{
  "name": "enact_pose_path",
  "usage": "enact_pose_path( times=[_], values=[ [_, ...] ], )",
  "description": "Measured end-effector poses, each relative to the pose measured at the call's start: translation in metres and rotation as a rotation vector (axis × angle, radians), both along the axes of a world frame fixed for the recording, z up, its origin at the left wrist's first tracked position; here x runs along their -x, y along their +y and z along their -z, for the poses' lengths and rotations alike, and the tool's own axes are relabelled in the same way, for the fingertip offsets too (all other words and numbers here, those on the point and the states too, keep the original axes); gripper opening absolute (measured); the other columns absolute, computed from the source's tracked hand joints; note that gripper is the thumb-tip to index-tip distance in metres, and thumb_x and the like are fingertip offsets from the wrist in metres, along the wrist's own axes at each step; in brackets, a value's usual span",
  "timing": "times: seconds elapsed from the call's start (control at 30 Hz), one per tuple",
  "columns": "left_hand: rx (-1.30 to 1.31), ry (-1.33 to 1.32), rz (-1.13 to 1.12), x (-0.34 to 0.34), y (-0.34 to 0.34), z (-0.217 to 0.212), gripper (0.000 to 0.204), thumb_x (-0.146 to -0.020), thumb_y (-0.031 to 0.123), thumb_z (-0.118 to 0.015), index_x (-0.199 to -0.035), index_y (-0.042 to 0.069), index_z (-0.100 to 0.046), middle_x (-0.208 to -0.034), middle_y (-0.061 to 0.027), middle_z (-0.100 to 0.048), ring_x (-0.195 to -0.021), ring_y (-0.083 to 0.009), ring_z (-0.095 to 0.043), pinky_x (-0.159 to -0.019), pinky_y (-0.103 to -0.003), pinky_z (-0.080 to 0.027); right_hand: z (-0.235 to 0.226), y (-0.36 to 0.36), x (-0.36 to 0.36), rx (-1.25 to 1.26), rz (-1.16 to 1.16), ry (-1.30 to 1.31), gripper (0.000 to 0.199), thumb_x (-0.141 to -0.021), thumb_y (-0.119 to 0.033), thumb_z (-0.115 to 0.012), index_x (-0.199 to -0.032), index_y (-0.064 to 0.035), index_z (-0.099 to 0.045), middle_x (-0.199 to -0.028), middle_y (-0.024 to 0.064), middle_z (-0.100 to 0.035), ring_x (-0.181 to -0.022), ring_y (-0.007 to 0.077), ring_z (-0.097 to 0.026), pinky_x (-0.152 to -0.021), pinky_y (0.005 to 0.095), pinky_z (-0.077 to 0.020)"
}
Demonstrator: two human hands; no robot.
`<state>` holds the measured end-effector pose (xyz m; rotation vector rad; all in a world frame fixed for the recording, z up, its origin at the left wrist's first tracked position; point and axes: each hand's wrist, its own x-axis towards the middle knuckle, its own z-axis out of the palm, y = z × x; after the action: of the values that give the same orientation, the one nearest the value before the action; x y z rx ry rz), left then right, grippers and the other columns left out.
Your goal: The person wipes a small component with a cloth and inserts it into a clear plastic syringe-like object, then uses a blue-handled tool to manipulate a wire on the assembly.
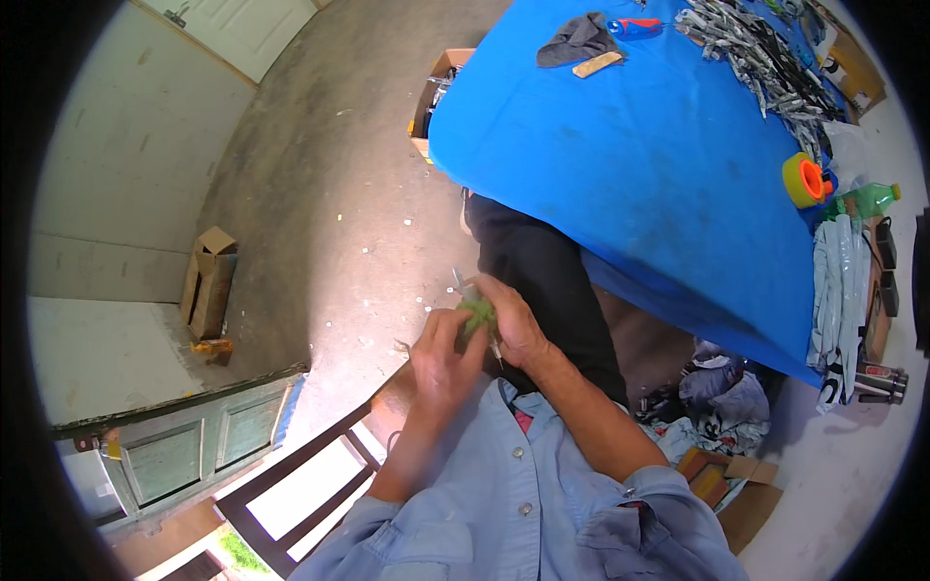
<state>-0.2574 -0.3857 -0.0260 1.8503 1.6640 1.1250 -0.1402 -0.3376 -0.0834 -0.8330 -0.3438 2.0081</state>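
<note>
In front of my lap my two hands meet around a small crumpled green piece (478, 314), soft-looking like a cloth or a scrubbing pad. A slim grey metal-looking strip (458, 278) sticks out past it at the far end, and a thin end shows again below it toward my shirt. My left hand (446, 351) is closed, its fingertips pressing on the green piece from the left. From the right, my right hand (513, 321) curls around the same piece and the strip. The strip's middle is hidden by fingers and the green piece.
A blue-covered table (630, 145) stands ahead to the right, bearing a grey cloth (578, 41), yellow tape (802, 180), a green bottle (870, 200) and a pile of silvery strips (760, 68). Cardboard boxes (208, 281) sit on the floor. A dark wooden chair (300, 484) is lower left.
</note>
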Motion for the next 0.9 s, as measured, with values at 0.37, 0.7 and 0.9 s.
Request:
enact_pose_path(
  times=[0.37,0.7,0.9],
  values=[
    [-0.109,0.021,-0.062,0.012,0.044,0.006,0.018,-0.085,0.001,-0.075,-0.101,0.001,-0.067,-0.091,-0.0178,-0.067,-0.075,-0.0357,-0.069,-0.066,-0.041,-0.056,0.017,-0.004,0.005,-0.084,-0.001,0.003,0.027,-0.109,-0.025,-0.049,-0.109,-0.003,-0.064,-0.089,0.0018,-0.063,-0.076,0.0078,-0.059,-0.068,0.0232,-0.0498],
    [0.063,-0.049,-0.044,0.022,0.02,-0.014,0.017,-0.088,0.0,-0.075,-0.102,-0.004,-0.067,-0.085,-0.0089,-0.069,-0.073,-0.0113,-0.064,-0.064,-0.027,-0.051,-0.017,0.003,-0.003,0.018,-0.05,-0.076,0.025,-0.106,-0.026,-0.052,-0.098,-0.0056,-0.063,-0.075,-0.0013,-0.057,-0.06,0.0065,-0.051,-0.055,0.0213,-0.0418],
    [-0.033,0.035,0.127,-0.008,-0.006,-0.005,0.02,-0.084,-0.002,-0.076,-0.101,-0.001,-0.066,-0.088,-0.0182,-0.065,-0.073,-0.0322,-0.068,-0.065,-0.038,-0.054,-0.001,0.0,-0.006,-0.016,-0.058,0.117,0.025,-0.106,-0.024,-0.052,-0.105,-0.0026,-0.065,-0.093,0.0032,-0.064,-0.083,0.0095,-0.06,-0.074,0.0246,-0.0489]
  ],
)
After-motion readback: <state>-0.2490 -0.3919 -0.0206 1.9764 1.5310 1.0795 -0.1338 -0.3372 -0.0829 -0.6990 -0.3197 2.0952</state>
